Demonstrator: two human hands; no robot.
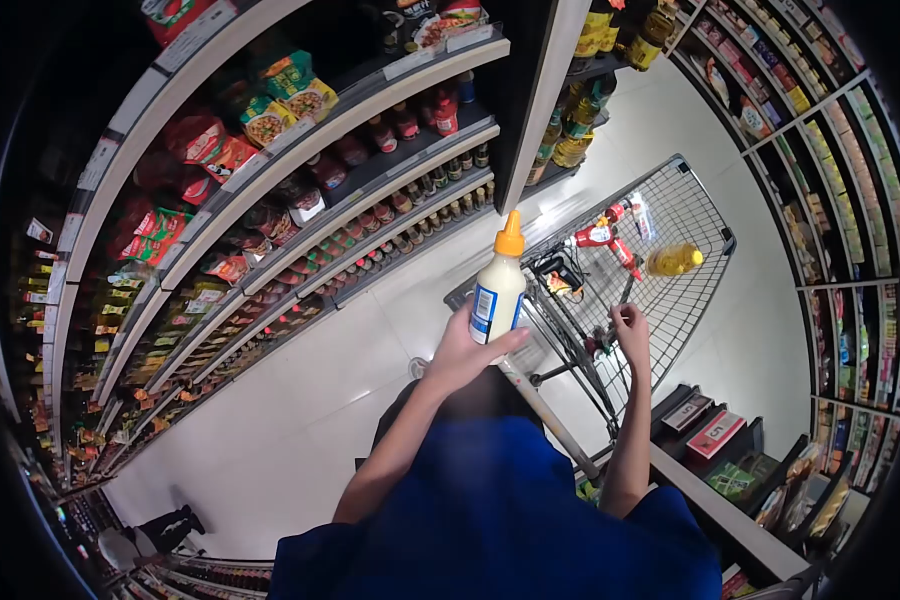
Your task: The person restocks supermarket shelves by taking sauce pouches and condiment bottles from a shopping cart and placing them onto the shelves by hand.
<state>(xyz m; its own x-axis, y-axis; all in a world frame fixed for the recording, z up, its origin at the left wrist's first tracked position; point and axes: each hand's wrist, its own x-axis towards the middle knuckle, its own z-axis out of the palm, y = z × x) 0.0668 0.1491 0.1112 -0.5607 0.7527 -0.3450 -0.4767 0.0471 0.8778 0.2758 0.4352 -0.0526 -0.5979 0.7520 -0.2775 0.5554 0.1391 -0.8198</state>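
Bottle (499, 297): gripped low by left hand (462, 352), apparently for steadiness.
Right hand (630, 328): curled over cart (685, 205); grip cannot be told.

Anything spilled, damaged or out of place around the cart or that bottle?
Nothing stands out. The orange-capped bottle in the left hand looks intact, and no spill shows around the cart. Small damage couldn't be seen.

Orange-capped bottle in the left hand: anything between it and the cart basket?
The cart's near-end bars appear to stand between the orange-capped bottle in the left hand and the basket; from above, nothing visible blocks it. The right hand shows off to the right.
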